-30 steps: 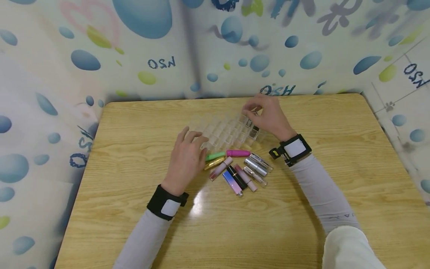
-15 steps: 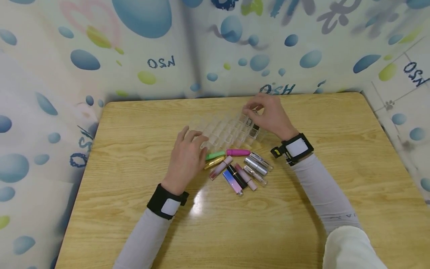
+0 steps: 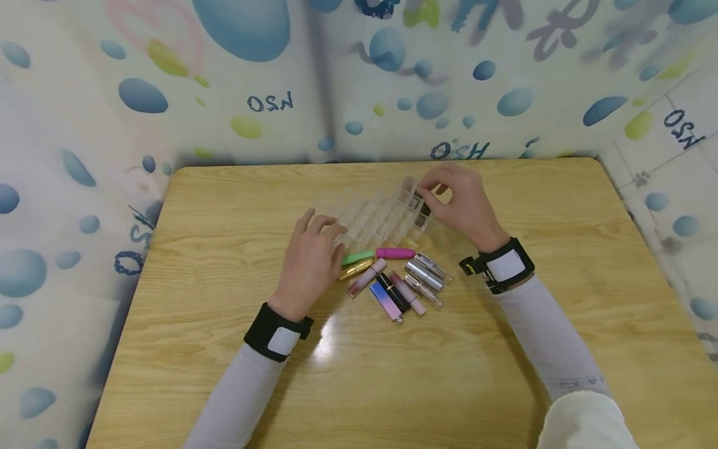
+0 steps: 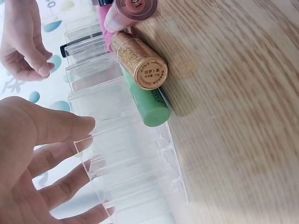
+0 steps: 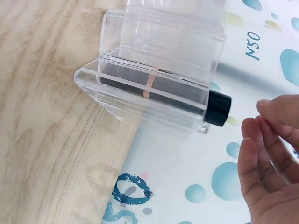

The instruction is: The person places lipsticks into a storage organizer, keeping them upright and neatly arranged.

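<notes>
A clear tiered lipstick organizer stands on the table. My left hand holds its left end; in the left wrist view the thumb lies at the rim and the other fingers show through the clear plastic. At the right end, a black lipstick tube with a copper-coloured band sits in a slot, its black end sticking out past the top. My right hand hovers just beside that end, fingers loosely bent, thumb near the index finger, nothing between them. In the right wrist view a gap separates fingertips and tube.
Several lipsticks lie in front of the organizer: a magenta tube, a green one, a gold one, silver ones, a black one and a blue-pink one. A patterned wall covering rises behind the wooden table.
My right hand has let go of the black lipstick tube and drawn slightly right, away from the organizer. The left hand stays at the organizer's left end.
</notes>
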